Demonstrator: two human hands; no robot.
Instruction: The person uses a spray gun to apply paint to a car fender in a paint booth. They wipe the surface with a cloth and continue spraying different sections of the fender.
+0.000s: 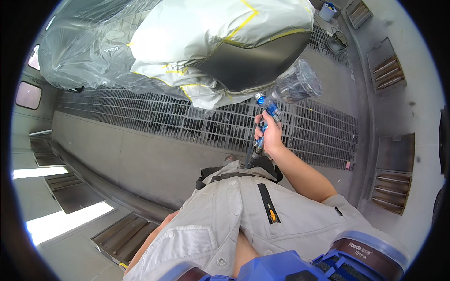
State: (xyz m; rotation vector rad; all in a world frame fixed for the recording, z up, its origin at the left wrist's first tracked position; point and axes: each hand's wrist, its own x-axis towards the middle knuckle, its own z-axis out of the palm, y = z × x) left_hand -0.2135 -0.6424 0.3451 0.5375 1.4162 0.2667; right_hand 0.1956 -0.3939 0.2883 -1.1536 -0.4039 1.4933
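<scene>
My right hand (271,133) is wrapped round the grip of a blue spray gun (273,110). A clear, paint-smeared cup (298,83) sits on top of the gun, tilted to the right. From the grip's lower end a hose (253,159) runs down toward my waist. The gun is close to the right edge of a dark, smooth car panel (258,63), apart from it as far as I can tell. White masking paper (180,28) edged with yellow tape surrounds the panel. Only part of my left forearm (143,248) shows at the lower left; its hand is hidden.
Clear plastic film (98,51) covers the rest of the car at the far left. Floor grating (154,110) crosses below it. A white bucket (327,11) and a round container (337,42) stand at the far right. Louvred wall vents (393,192) line the right wall.
</scene>
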